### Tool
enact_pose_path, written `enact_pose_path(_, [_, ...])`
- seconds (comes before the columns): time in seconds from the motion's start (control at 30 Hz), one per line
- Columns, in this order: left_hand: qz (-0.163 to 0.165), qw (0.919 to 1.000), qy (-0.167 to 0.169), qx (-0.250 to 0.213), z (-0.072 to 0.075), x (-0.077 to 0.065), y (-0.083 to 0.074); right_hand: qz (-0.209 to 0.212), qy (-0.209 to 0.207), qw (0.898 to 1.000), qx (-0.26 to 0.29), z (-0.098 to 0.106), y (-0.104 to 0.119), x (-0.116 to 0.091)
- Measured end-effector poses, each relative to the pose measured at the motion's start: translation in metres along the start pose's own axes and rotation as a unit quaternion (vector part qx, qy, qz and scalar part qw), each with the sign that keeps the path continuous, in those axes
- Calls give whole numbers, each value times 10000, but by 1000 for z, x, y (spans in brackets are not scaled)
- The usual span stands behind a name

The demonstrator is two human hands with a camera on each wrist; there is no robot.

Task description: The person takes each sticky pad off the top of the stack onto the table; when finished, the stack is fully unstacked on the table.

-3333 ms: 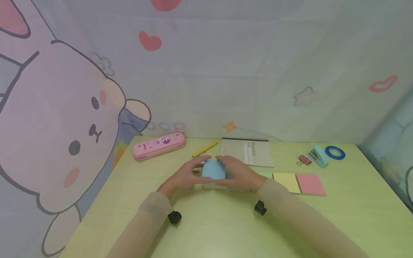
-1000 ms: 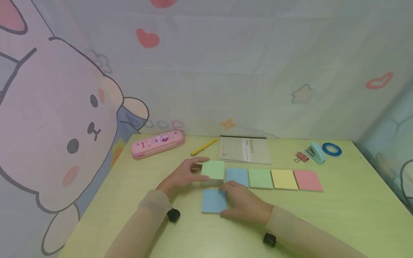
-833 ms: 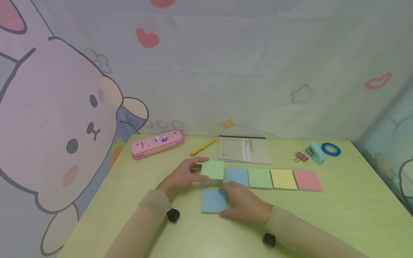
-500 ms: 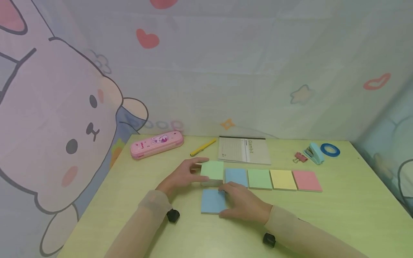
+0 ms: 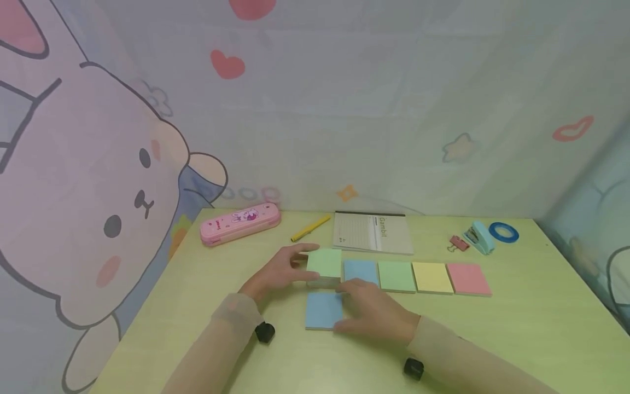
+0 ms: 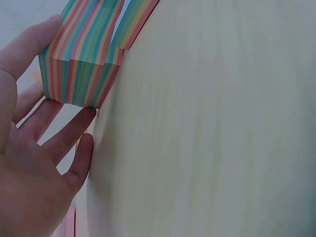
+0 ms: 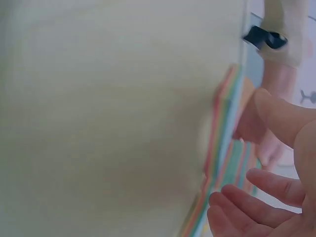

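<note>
My left hand [image 5: 279, 269] grips a stack of sticky note pads [image 5: 325, 262] from its left side, thumb at the near face, fingers behind. The top pad is green; striped coloured sides of the stack show in the left wrist view. A single blue sticky note pad [image 5: 322, 312] lies flat on the table in front of the stack. Beside its right edge is my right hand [image 5: 378, 313], thumb and fingers spread around its near and far corners. In the right wrist view these fingers look relaxed; whether the thumb touches the pad I cannot tell.
Right of the stack runs a row of pads: blue [image 5: 361, 272], green [image 5: 396, 276], yellow [image 5: 432, 277], pink [image 5: 468, 279]. Behind lie a pink pencil case [image 5: 241, 223], yellow pen [image 5: 310, 228], notebook [image 5: 372, 232], red binder clip [image 5: 458, 243], light-blue stapler [image 5: 479, 238] and blue tape roll [image 5: 503, 232].
Earlier both hands were at the stack with a blue pad on top. The blue pad came forward onto the table, leaving green on top. Since half a second ago the right hand has barely shifted.
</note>
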State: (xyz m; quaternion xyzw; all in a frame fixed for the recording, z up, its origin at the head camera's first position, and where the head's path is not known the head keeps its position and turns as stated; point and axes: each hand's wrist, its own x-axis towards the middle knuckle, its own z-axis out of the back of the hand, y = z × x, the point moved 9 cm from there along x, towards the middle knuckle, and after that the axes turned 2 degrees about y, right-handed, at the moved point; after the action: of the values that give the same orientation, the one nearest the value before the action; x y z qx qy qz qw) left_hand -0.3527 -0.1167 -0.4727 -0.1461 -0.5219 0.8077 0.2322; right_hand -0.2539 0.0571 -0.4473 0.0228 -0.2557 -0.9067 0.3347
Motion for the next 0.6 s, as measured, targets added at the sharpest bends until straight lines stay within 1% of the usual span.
enact_pose_path(0.1, [2,10000,-11,-25,1,1,3,-123,-219,9993,272,15,-4,1])
enact_pose_path(0.17, [23,10000,-20,-51,0,1,5,-105,-395,9985,362,25,-7,3])
enact_pose_path(0.23, [38,10000,-42,-76,0,1,7,-61,-530,9981,302,34,-9,8])
enact_pose_path(0.3, [20,10000,-42,-86,0,1,8,8,-590,9982,125,40,-12,15])
enact_pose_path(0.4, [-51,10000,-20,-74,0,2,6,171,-555,9982,-176,41,-14,26])
enact_pose_path(0.5, [-124,9999,44,-43,-1,3,2,222,-446,9987,-146,39,-16,37])
enact_pose_path(0.6, [-197,9997,123,-12,-2,2,0,183,-305,9994,12,34,-16,48])
